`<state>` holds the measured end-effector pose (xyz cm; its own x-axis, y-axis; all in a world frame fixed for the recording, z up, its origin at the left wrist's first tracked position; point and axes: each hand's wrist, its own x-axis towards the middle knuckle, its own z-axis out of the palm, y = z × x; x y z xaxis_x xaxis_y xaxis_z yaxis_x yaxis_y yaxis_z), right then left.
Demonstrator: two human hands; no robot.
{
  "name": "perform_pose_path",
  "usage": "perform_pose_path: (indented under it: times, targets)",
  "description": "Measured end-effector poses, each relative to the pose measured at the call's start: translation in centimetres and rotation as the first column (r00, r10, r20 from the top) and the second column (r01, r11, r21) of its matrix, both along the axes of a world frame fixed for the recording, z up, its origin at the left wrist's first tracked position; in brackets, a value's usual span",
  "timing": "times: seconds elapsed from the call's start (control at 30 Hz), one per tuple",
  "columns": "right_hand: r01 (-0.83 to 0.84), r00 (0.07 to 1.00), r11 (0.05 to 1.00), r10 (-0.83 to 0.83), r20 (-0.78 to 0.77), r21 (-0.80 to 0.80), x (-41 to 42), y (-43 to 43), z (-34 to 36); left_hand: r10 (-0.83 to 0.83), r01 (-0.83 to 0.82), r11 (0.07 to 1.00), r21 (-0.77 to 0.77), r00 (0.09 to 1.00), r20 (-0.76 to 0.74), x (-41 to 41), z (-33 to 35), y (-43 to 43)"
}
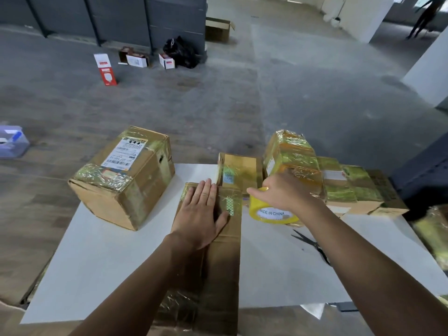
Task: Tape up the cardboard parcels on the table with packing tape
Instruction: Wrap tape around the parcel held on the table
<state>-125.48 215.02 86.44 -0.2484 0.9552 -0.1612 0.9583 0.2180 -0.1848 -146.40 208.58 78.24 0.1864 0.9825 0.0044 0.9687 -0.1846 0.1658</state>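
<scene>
A long flat cardboard parcel (225, 258) lies lengthwise in the middle of the white table (97, 258). My left hand (200, 214) presses flat on its far end, fingers straight. My right hand (283, 192) grips a yellow roll of packing tape (271, 213) just right of that parcel's far end. A short stretch of tape runs from the roll toward the parcel's top. Black scissors (312, 244) lie on the table under my right forearm.
A large taped box (126, 180) with a shipping label stands at the table's left. A small parcel (240, 173) and a row of taped parcels (339, 183) sit at the far right. Boxes and a black bag lie on the floor beyond.
</scene>
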Motion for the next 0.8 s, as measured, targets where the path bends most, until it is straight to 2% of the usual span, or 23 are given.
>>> perform_pose_path:
  times: [0.13, 0.27, 0.43, 0.53, 0.63, 0.8]
  targets:
    - [0.008, 0.999, 0.999, -0.007, 0.046, -0.032, 0.0, 0.3, -1.1, -0.008, 0.008, 1.000, -0.005, 1.000, -0.015, -0.1, 0.0, 0.0]
    - [-0.002, 1.000, 0.995, 0.003, 0.010, -0.095, -0.2, 0.1, -2.0, -0.042, 0.042, 0.999, -0.002, 0.999, -0.011, -0.3, 0.0, -0.1]
    - [0.006, 0.999, 0.991, -0.012, -0.047, -0.135, 0.0, 0.4, -3.5, -0.217, 0.217, 0.976, 0.012, 0.976, -0.021, -0.5, -0.2, -0.2]
    - [0.008, 0.998, 0.989, -0.016, -0.057, -0.151, 0.1, 0.4, -3.7, -0.288, 0.290, 0.957, 0.011, 0.953, -0.089, 0.5, 0.3, -0.3]
    - [0.010, 0.999, 0.987, -0.018, -0.048, -0.161, 0.2, 0.4, -3.5, -0.137, 0.123, 0.983, -0.134, 0.986, -0.100, 4.3, 1.1, -1.5]
    - [0.003, 0.999, 0.989, -0.009, -0.040, -0.146, 0.3, 0.4, -3.8, 0.128, -0.134, 0.978, -0.159, 0.991, -0.047, 7.8, 1.7, -2.1]
